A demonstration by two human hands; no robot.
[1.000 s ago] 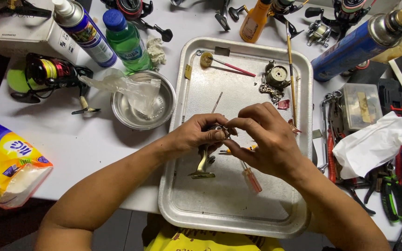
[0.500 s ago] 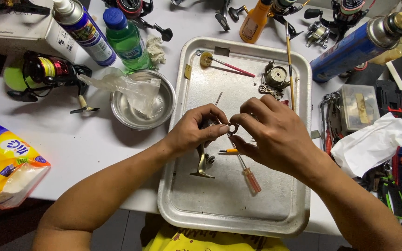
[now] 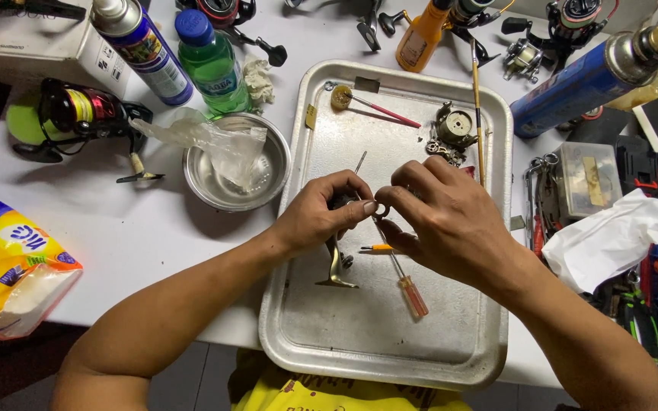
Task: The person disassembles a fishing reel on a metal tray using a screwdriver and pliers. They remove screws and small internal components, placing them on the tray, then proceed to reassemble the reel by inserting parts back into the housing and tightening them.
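Observation:
My left hand (image 3: 320, 214) and my right hand (image 3: 441, 221) meet over the middle of a metal tray (image 3: 390, 335). Between thumb and forefinger of both hands sits a small metal ring (image 3: 380, 208). My left hand also grips a dark reel part with a brass-coloured foot (image 3: 336, 268) that hangs down to the tray. Below the hands lie a screwdriver with a clear orange handle (image 3: 409, 288) and a short yellow tool (image 3: 376, 247). Small gear parts (image 3: 451, 131) rest at the tray's far right.
A steel bowl (image 3: 226, 190) with a clear plastic bag stands left of the tray. A green bottle (image 3: 211, 61), a spray can (image 3: 140, 47), a spinning reel (image 3: 70, 114), a tissue pack (image 3: 9, 262), a blue gas canister (image 3: 580, 84) and assorted tools (image 3: 634, 221) surround it.
Both hands lifted slightly up the tray and closed tighter on the small ring; the yellow tool and screwdriver beneath are more exposed now.

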